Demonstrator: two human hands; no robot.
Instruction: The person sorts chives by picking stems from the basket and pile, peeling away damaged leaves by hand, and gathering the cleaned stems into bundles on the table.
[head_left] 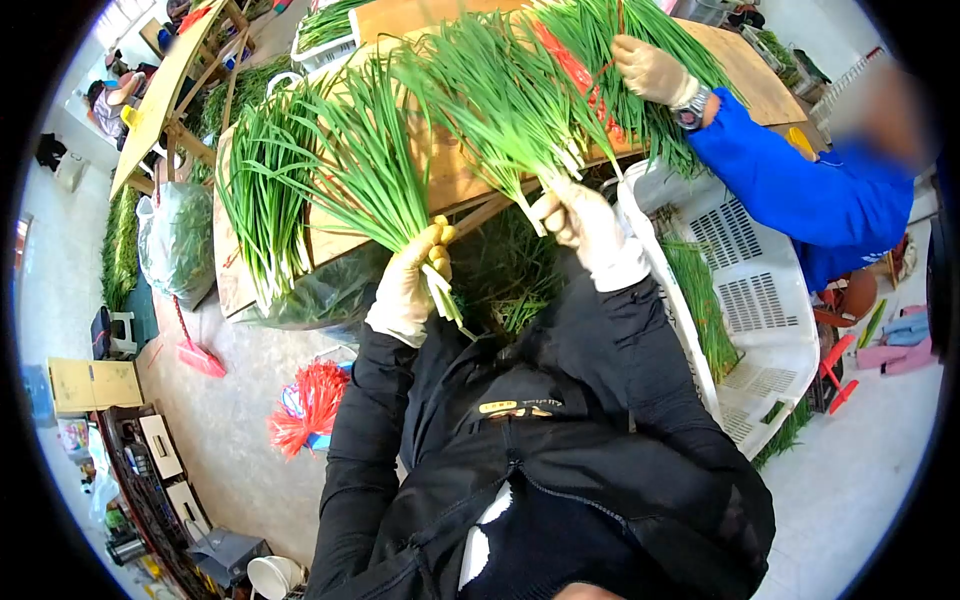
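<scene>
My left hand (405, 288), in a pale glove with yellowed fingertips, is closed round a bunch of green chives (380, 185) near its white stem ends. The leaves fan up and away over the wooden table (335, 240). My right hand (590, 228), gloved too, pinches a few chive stems (530, 205) at the near edge of a big loose pile of chives (500, 100). To the left of my left hand, another heap of chives (262, 190) lies with its stem ends toward me.
On the right, a co-worker's gloved hand (650, 72) touches chives beside red ties (570, 60). A white slatted basket (750, 270) with greens stands by my right arm. A red plastic bundle (310, 410) and a red dustpan (200, 360) are on the floor at left.
</scene>
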